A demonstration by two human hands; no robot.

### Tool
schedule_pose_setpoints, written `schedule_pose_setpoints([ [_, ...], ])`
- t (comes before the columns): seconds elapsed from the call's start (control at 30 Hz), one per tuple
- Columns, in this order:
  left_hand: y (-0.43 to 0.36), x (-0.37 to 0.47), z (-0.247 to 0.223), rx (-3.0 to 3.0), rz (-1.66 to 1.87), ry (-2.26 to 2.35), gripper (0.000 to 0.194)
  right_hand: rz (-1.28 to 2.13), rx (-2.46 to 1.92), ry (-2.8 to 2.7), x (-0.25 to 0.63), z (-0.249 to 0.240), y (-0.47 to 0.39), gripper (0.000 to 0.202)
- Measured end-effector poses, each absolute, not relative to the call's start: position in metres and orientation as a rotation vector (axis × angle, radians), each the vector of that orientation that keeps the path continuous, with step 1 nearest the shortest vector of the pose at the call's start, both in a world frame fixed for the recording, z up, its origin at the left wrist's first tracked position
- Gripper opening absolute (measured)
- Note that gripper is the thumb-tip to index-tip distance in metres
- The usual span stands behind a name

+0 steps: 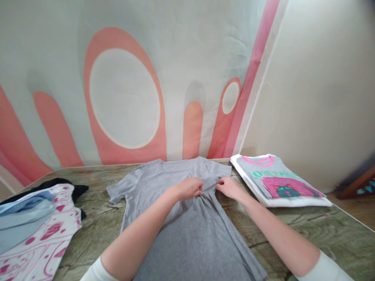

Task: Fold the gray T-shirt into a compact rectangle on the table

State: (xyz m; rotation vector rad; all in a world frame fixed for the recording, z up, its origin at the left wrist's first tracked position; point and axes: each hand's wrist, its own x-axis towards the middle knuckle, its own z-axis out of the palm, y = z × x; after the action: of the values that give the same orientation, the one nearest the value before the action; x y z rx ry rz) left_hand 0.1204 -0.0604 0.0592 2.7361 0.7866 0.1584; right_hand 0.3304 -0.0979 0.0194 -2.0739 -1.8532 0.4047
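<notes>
A grey short-sleeved T-shirt (175, 234) lies spread on the table, its neck end toward the wall and its lower part running out of the frame near me. My left hand (189, 189) is closed on the shirt's fabric right of its middle, where creases gather under the fingers. At the shirt's right side, just below the sleeve, my right hand (230, 188) pinches the edge of the cloth. The two hands are a short way apart, and the left fingertips are partly hidden.
Folded shirts (288, 183) form a stack at the right, with a cat print on top. Loose clothes (41, 226) in white-and-pink, light blue and black lie at the left. The wood-patterned table (96, 222) meets a decorated wall (175, 128) behind.
</notes>
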Motion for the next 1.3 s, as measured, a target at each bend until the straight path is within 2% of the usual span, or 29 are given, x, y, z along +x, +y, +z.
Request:
schedule_pose_setpoints([
  [0.17, -0.052, 0.107, 0.066, 2.736, 0.058, 0.812, 0.004, 0.522, -1.993, -1.884, 0.339, 0.015, -0.093, 0.02],
  [0.33, -0.056, 0.115, 0.057, 2.714, 0.179, 0.772, 0.014, 0.548, -1.926, -1.898, 0.342, 0.02, -0.096, 0.017],
  [0.57, -0.053, 0.112, 0.052, 2.766, 0.229, 0.965, 0.011, 0.704, -1.92, -1.947, 0.331, 0.026, -0.118, 0.031],
  [0.7, -0.051, 0.109, 0.048, 2.739, 0.173, 1.115, 0.014, 0.516, -1.954, -2.0, 0.314, 0.02, -0.125, 0.019],
  [0.8, -0.05, 0.108, 0.046, 2.736, 0.138, 1.122, 0.013, 0.501, -1.988, -1.996, 0.318, 0.02, -0.125, 0.015],
  [0.93, -0.048, 0.102, 0.053, 2.745, 0.006, 1.044, 0.01, 0.594, -2.028, -1.973, 0.343, 0.022, -0.13, 0.014],
  [1.1, -0.05, 0.093, 0.071, 2.706, -0.138, 1.089, 0.01, 0.878, -1.947, -1.953, 0.355, 0.02, -0.143, 0.011],
  [1.2, -0.058, 0.098, 0.074, 2.759, -0.018, 1.044, 0.01, 0.978, -1.831, -1.994, 0.346, 0.021, -0.147, 0.01],
  [1.3, -0.069, 0.113, 0.07, 2.84, 0.193, 0.918, 0.014, 1.016, -1.781, -2.031, 0.344, 0.027, -0.146, 0.021],
])
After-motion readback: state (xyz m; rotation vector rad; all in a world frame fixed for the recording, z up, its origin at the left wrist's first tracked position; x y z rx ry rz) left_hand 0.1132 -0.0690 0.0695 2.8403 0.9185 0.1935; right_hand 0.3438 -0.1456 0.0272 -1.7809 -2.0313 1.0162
